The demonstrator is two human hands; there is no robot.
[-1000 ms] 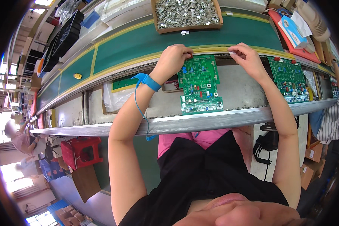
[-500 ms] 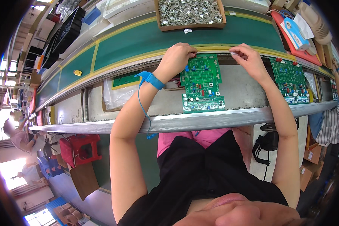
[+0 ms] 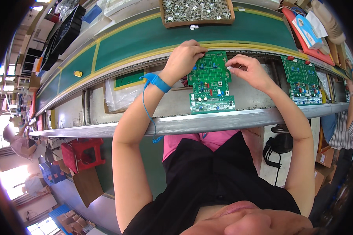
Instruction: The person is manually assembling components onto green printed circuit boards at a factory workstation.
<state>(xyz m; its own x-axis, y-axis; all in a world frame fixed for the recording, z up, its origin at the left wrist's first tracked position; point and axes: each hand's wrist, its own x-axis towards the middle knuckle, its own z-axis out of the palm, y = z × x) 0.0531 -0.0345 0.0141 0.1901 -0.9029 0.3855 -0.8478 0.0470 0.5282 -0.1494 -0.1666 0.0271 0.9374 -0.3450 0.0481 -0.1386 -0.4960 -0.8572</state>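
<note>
A green circuit board (image 3: 202, 83) lies across the rails in front of me, populated with small blue, red, white and black components. My left hand (image 3: 185, 59), a blue wrist strap (image 3: 157, 82) around its wrist, is at the board's far left corner. Its fingers are curled closed there, and whatever is between them is hidden. Over the board's right edge, my right hand (image 3: 248, 71) pinches a small white part (image 3: 229, 67) between thumb and fingertips. The part is too small to make out further.
Beyond the rail, a cardboard box (image 3: 197, 24) full of small white-and-metal parts stands on a green belt (image 3: 133, 43), two loose parts (image 3: 193, 27) before it. Another populated board (image 3: 302, 80) lies right. A silver rail (image 3: 176, 124) runs along the near side. Another person's arm (image 3: 351, 105) shows far right.
My right hand has moved left and slightly nearer, bringing the small white part from beyond the board's far right corner to its right edge. My left hand stays at the far left corner.
</note>
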